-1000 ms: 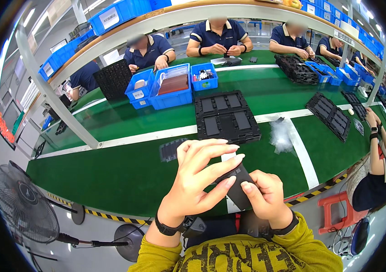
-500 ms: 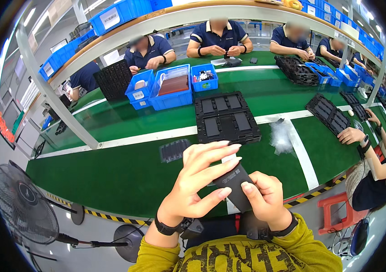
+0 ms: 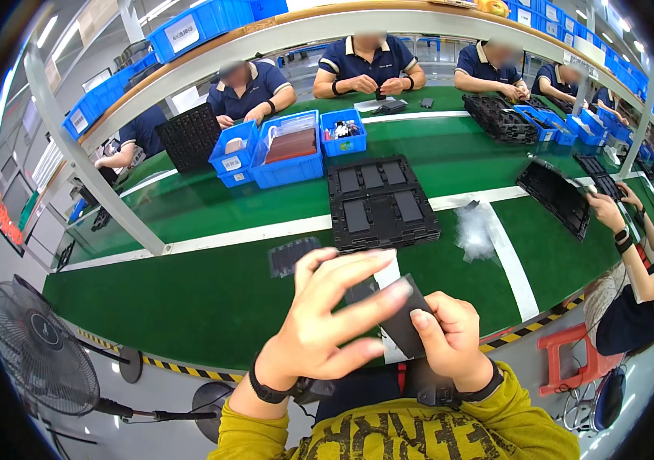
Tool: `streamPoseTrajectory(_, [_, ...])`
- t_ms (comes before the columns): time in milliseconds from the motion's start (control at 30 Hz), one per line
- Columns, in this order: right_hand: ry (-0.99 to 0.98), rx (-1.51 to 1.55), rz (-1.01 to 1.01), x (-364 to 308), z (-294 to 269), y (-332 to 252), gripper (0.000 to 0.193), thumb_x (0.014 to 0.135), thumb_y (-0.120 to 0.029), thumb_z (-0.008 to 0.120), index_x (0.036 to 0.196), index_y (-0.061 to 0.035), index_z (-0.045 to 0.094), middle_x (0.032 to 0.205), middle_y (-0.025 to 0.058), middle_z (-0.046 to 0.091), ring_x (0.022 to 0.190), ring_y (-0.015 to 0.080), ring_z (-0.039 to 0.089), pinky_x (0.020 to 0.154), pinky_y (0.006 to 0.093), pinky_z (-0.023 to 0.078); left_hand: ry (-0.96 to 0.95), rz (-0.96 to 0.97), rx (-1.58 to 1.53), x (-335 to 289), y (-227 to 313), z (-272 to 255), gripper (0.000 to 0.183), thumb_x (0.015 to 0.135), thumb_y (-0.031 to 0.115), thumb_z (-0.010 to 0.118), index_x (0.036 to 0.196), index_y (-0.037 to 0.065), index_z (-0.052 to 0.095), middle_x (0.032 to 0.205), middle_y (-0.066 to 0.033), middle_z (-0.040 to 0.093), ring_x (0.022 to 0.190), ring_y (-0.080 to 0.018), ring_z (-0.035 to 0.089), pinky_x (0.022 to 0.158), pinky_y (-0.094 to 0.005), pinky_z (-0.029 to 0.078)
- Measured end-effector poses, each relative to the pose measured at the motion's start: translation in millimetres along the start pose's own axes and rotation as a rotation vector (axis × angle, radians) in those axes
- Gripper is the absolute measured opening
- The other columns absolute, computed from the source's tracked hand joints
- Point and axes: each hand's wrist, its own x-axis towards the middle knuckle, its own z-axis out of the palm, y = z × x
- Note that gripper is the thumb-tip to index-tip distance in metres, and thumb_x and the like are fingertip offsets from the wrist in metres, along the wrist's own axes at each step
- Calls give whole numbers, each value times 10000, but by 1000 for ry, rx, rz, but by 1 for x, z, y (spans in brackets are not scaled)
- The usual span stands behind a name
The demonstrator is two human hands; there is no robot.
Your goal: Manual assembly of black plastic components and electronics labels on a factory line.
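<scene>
My right hand (image 3: 449, 337) grips a flat black rectangular pack (image 3: 402, 326), thumb on its face and fingers behind. The pack is tilted above the near edge of the green table. My left hand (image 3: 331, 314) has its fingers spread across the pack's upper left side, slightly blurred; whether the fingertips touch it I cannot tell. Something dark shows between the left fingers, too hidden to name. Beyond my hands lies a black tray (image 3: 383, 201) with several dark rectangular pieces in its slots. A small black ribbed tray (image 3: 293, 257) lies left of it.
Crumpled clear plastic (image 3: 476, 232) lies on the green table (image 3: 189, 307) at right. Blue bins (image 3: 290, 165) stand at the back, under a raised shelf (image 3: 212, 65). Co-workers sit opposite; another at right holds a black tray (image 3: 555, 198). A fan (image 3: 43, 330) stands at left.
My left fingers have lifted and spread from the pack's upper end. The pack's printed marks no longer show. At right, the co-worker has tipped up the black tray.
</scene>
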Motion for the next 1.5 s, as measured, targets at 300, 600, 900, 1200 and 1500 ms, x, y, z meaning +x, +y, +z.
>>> streamPoseTrajectory(300, [1, -222, -251, 1, 10, 11, 65, 779, -29, 584, 740, 11, 550, 527, 69, 517, 421, 168, 509, 404, 272, 377, 147, -682, -587, 6, 7, 17, 560, 735, 20, 656, 1235, 0, 404, 616, 27, 555, 660, -28, 477, 748, -209, 359])
streamPoseTrajectory(600, [-41, 334, 198, -3, 3, 13, 155, 871, -117, 495, 798, 11, 542, 604, 55, 569, 466, 110, 538, 427, 226, 416, 186, -484, -1166, -18, -7, 27, 768, 658, 92, 732, 1298, -15, 322, 1106, -170, 562, 1076, -233, 509, 974, -370, 325])
streamPoseTrajectory(900, [-333, 959, 585, -3, 24, 24, 364, 943, -267, 362, 970, 55, 529, 766, 104, 592, 598, 162, 570, 571, 268, 459, 431, -362, -1348, -13, -15, 63, 538, 693, 156, 725, 1136, -6, 467, 640, -76, 613, 600, -180, 597, 848, -362, 346])
streamPoseTrajectory(1200, [-55, -78, -102, -4, 6, 28, 160, 672, -21, 712, 773, 44, 605, 669, 120, 631, 589, 165, 633, 550, 250, 492, 358, -519, -526, -18, -6, 38, 431, 669, -27, 682, 1070, -30, 526, 848, -95, 624, 801, -148, 577, 778, -263, 430])
streamPoseTrajectory(1500, [-64, 233, 159, -13, 13, 41, 93, 730, 21, 659, 782, 64, 595, 721, 121, 638, 650, 137, 628, 573, 241, 508, 193, -566, -863, -6, -5, 33, 276, 800, 22, 551, 1071, -16, 589, 1119, -134, 547, 1031, -199, 515, 875, -307, 406])
